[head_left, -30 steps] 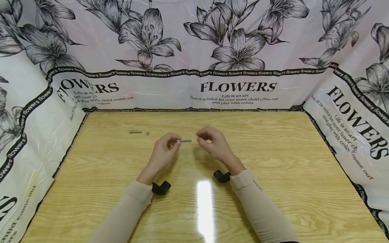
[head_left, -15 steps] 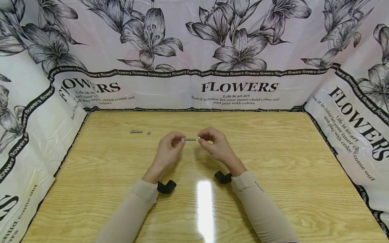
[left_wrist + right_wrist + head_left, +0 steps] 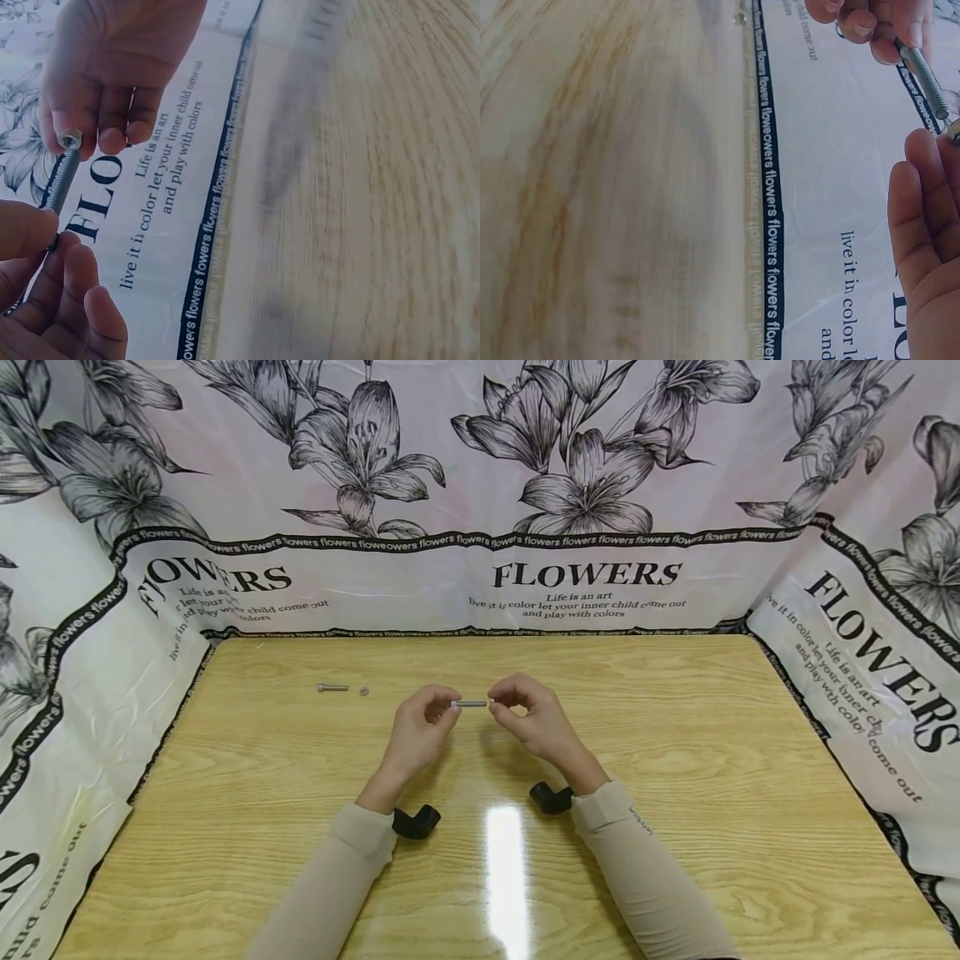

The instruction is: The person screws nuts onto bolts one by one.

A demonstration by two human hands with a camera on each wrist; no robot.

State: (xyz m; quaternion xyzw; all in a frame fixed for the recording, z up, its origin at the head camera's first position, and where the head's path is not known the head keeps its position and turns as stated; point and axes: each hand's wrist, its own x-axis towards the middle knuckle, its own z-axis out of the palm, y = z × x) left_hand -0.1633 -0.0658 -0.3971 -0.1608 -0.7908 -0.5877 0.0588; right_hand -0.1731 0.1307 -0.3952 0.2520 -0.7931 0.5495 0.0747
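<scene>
My left hand point(image 3: 422, 727) pinches a silver bolt point(image 3: 471, 703) by its head end, the threaded shank pointing right. Between the thumb and fingertips of my right hand point(image 3: 534, 717) is a small hex nut point(image 3: 70, 140). The bolt's tip is right at the nut's hole in the left wrist view. From the right wrist side, the threaded bolt point(image 3: 925, 81) slants down toward the nut point(image 3: 954, 132), which is partly cut off by the frame edge. Both hands are held above the table, facing each other.
A second bolt point(image 3: 333, 687) and another nut point(image 3: 364, 691) lie on the wood-grain table point(image 3: 675, 760), left of the hands. A white floral cloth point(image 3: 405, 585) walls the back and sides. Black wrist mounts point(image 3: 417, 822) sit below both wrists.
My left hand has moved right with the bolt, closing the gap to the nut. The right hand has hardly shifted and still pinches the nut.
</scene>
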